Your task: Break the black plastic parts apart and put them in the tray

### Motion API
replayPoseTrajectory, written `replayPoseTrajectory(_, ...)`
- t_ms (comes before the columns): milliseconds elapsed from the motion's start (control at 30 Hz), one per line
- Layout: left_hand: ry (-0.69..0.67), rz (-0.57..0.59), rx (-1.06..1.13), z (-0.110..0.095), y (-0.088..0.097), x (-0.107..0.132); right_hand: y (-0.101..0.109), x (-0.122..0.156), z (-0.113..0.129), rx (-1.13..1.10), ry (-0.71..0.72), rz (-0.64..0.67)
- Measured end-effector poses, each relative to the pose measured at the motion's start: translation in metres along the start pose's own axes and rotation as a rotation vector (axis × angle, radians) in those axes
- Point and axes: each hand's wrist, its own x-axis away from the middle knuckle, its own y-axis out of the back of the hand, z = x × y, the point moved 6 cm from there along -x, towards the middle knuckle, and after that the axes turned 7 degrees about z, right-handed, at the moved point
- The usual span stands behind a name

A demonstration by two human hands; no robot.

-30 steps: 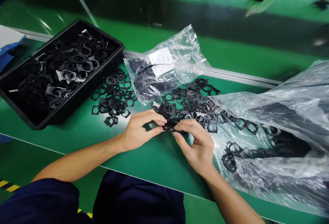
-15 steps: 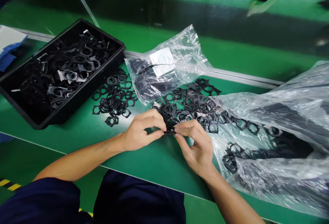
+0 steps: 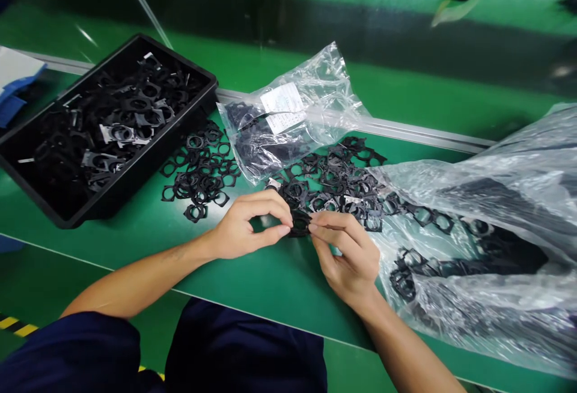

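Between my two hands is a small black plastic frame (image 3: 299, 225) with a round opening, held just above the green table. My left hand (image 3: 255, 223) pinches its left edge between thumb and fingertips. On the other side my right hand (image 3: 347, 249) grips the right edge the same way. Whether it is one piece or two stacked together, I cannot tell. Right behind my fingers lies a loose pile of similar black frames (image 3: 340, 176), a few with silvery faces. A smaller heap of black rings (image 3: 205, 173) lies left of it.
A black bin (image 3: 205, 89) full of mixed black and silvery parts stands at the left. Behind the pile lies a clear labelled bag (image 3: 315, 89) with black parts inside. A large clear plastic bag (image 3: 451, 188) spills frames at the right. The table's front edge (image 3: 252, 307) runs before me.
The frame in my fingers has tilted, so its face and opening show more. My right hand has shifted slightly to the right. My left hand keeps its pinch.
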Motion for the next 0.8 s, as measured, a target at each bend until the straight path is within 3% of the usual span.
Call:
replayPoseTrajectory(233,-0.093,-0.009,-0.119,-0.008,0.001,-0.001,0.000,-0.001,-0.002,-0.049,-0.021,0.011)
replayPoseTrajectory(500,-0.190,0.096,-0.211,-0.014,-0.001,-0.001,-0.001,-0.003,-0.007,-0.126,-0.059,0.025)
replayPoseTrajectory(800,-0.277,0.077,-0.383,-0.017,-0.002,0.005,-0.005,0.000,-0.012,-0.243,-0.119,0.062)
